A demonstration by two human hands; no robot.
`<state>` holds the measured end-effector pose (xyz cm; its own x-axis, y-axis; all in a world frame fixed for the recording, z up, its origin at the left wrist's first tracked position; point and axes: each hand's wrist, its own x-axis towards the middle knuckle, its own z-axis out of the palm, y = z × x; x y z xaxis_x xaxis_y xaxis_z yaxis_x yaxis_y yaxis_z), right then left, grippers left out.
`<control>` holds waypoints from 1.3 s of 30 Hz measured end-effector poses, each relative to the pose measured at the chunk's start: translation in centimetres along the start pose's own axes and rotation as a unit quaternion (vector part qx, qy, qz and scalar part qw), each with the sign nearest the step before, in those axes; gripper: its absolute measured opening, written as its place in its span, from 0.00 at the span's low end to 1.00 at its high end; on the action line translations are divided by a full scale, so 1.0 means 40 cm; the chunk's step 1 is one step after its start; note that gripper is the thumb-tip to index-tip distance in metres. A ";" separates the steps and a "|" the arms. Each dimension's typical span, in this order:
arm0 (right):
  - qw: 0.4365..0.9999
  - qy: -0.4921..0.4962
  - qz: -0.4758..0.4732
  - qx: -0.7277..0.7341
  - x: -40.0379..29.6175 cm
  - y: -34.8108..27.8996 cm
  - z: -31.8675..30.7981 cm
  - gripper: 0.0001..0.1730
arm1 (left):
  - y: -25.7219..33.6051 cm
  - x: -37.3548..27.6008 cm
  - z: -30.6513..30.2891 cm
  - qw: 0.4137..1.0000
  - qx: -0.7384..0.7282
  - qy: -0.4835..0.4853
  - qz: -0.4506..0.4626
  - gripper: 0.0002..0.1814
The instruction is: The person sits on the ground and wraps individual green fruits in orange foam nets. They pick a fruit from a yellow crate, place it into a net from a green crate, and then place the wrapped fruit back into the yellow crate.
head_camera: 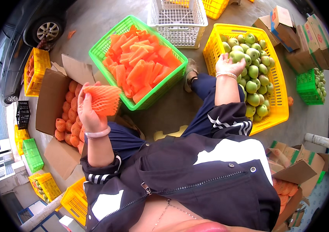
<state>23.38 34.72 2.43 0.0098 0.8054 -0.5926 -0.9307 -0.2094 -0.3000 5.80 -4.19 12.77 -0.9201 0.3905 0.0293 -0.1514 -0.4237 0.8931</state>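
My left hand (90, 108) is raised in front of me and pinches an orange foam net sleeve (103, 100) between thumb and fingers. Over the yellow crate (274, 90) on the right, my right hand (230, 67) has its fingers curled around a green apple (236, 56). Many more green apples (252, 87) fill that crate. Ahead, a bright green crate (155, 92) holds a heap of flat orange foam sleeves (139, 61). Beside my left arm stands an open cardboard box (50, 101) with sleeved fruits (71, 116) packed in it.
A white plastic crate (179, 34) stands beyond the green one. Cardboard boxes (309, 43) are stacked at the far right, near another green crate (309, 87) of apples. A parked car (25, 37) is at upper left. Yellow crates (76, 201) stand at lower left.
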 end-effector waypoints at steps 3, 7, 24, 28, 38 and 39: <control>0.958 -0.268 0.020 -0.094 -0.079 0.057 0.004 0.17 | -0.015 -0.016 0.035 0.996 0.066 -0.061 0.003 0.13; 0.651 -0.627 0.285 -0.320 -0.313 0.163 -0.035 0.43 | -0.067 -0.040 0.099 0.958 0.223 -0.156 0.089 0.14; 0.286 -0.782 0.241 -0.498 -0.559 0.335 -0.136 0.13 | -0.021 -0.045 0.109 0.999 0.004 -0.030 -0.040 0.11; 0.295 -0.754 0.331 -0.485 -0.573 0.340 -0.119 0.10 | 0.013 -0.007 0.076 0.989 -0.111 0.004 -0.096 0.14; 0.335 -0.638 0.386 -0.576 -0.577 0.372 -0.120 0.13 | -0.073 0.073 -0.046 0.963 -0.204 0.092 -0.149 0.16; 0.361 -0.607 0.388 -0.592 -0.560 0.386 -0.139 0.13 | -0.078 0.082 -0.065 0.966 -0.160 0.123 -0.163 0.11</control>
<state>10.84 10.34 6.91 -0.9220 -0.2521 -0.2938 0.3360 -0.1439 -0.9308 2.32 -3.71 8.92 -0.8563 0.3569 -0.3735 -0.5160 -0.5568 0.6509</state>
